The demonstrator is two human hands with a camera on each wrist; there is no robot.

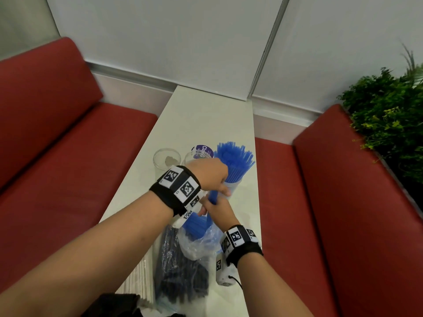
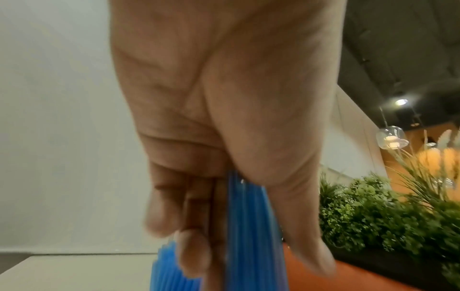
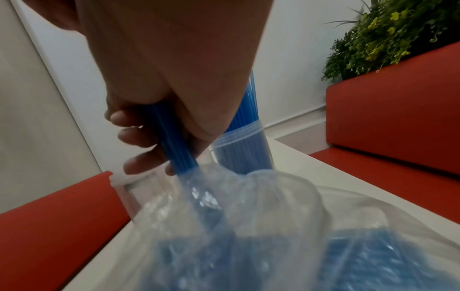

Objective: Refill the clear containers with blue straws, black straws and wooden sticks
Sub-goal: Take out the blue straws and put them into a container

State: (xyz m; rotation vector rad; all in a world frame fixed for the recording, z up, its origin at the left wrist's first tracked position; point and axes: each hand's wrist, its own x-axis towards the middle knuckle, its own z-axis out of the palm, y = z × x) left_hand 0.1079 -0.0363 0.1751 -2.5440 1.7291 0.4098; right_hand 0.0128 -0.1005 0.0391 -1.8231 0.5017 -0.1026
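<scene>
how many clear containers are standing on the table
3. An empty container stands at the left, another container beside it is partly hidden behind the left hand, and the right container is full of blue straws. More may be hidden.

Head view: from above, facing forward and down the white table [image 1: 206, 115]; near are both forearms, far the wall.
Left wrist view: very close under the left hand [image 2: 224, 118], looking along the fingers toward the plants [image 2: 373, 212] on the right.
Right wrist view: close under the right hand [image 3: 174, 78], facing the far wall.
Shared: the blue straws [image 1: 233, 161], the table, the plants.
</scene>
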